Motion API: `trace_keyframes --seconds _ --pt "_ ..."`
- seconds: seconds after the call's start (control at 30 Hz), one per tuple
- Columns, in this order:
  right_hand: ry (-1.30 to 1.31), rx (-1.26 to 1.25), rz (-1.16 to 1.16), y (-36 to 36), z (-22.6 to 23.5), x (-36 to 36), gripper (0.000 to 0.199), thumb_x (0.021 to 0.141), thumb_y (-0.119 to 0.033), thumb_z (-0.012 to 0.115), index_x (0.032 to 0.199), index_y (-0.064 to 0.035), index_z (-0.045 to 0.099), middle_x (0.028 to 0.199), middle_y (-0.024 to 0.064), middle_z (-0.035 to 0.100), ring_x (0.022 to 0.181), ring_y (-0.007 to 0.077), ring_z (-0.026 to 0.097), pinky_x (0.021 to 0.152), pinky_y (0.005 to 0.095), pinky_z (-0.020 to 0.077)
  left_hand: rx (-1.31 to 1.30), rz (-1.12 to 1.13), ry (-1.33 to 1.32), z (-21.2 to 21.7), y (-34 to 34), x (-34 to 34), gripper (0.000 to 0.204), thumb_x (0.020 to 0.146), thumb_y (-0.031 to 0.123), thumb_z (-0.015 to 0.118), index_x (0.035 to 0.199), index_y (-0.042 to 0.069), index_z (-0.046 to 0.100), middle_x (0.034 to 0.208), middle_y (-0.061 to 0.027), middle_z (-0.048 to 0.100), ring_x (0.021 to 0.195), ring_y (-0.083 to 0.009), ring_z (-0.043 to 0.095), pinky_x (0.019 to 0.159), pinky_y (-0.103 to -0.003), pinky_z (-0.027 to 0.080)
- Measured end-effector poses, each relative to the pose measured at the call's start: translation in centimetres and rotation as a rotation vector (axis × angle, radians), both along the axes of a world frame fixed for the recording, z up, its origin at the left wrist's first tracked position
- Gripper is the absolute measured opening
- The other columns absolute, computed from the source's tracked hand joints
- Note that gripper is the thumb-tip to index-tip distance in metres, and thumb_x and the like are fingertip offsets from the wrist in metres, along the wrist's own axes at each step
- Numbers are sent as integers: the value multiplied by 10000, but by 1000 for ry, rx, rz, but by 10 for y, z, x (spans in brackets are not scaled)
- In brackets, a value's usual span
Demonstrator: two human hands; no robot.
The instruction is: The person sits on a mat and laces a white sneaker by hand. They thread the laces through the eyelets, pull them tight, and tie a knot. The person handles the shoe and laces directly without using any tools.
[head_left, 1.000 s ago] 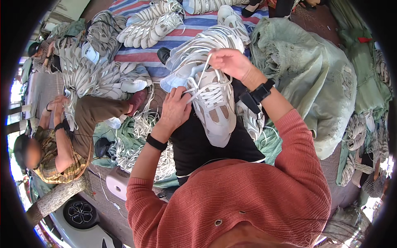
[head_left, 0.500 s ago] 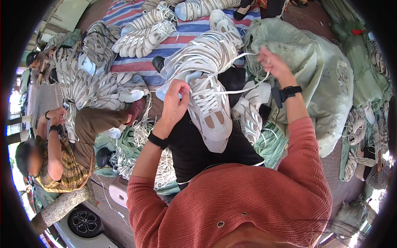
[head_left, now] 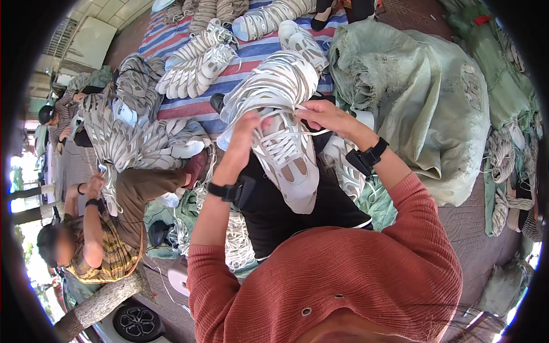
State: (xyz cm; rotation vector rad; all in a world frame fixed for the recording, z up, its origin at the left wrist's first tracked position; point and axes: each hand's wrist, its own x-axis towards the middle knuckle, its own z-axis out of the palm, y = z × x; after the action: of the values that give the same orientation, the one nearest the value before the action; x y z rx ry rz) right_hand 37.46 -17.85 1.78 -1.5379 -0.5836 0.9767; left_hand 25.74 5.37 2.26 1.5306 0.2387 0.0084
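A white and beige sneaker (head_left: 291,166) lies on my lap, toe toward me. My left hand (head_left: 246,131) grips its upper edge and a white lace (head_left: 286,140) at the tongue. My right hand (head_left: 323,117) pinches the same lace just above the eyelets. Both wrists carry black bands. I wear a rust red sweater (head_left: 343,274) and dark trousers.
Rows of white sneakers (head_left: 200,63) lie on a striped cloth (head_left: 171,40) ahead. A large pale green sack (head_left: 417,97) is at my right. A seated person (head_left: 108,223) at my left handles shoes. A heap of white laces (head_left: 234,240) lies beside my left knee.
My right hand had pulled the lace out to the right and has come back to the sneaker's tongue. My left hand stayed on the shoe's top.
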Motion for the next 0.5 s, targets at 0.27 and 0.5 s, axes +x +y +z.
trace_keyframes --seconds 0.27,0.5 --pt "-93 50 -54 -8 -35 -3 367 1027 -351 453 940 -50 644 606 -50 440 564 63 390 535 231 331 189 333 213 17 119 -151 143 911 175 563 985 52 573 809 -76 594 802 -247 601 842 -440 494" --pt "-473 39 6 -4 -34 -6 271 1004 -258 456 1016 -62 643 673 24 623 600 111 545 600 285 441 1676 -39 786 37 127 -178 305 908 276 583 1039 13 662 809 -220 663 816 -422 652 731 -511 492"
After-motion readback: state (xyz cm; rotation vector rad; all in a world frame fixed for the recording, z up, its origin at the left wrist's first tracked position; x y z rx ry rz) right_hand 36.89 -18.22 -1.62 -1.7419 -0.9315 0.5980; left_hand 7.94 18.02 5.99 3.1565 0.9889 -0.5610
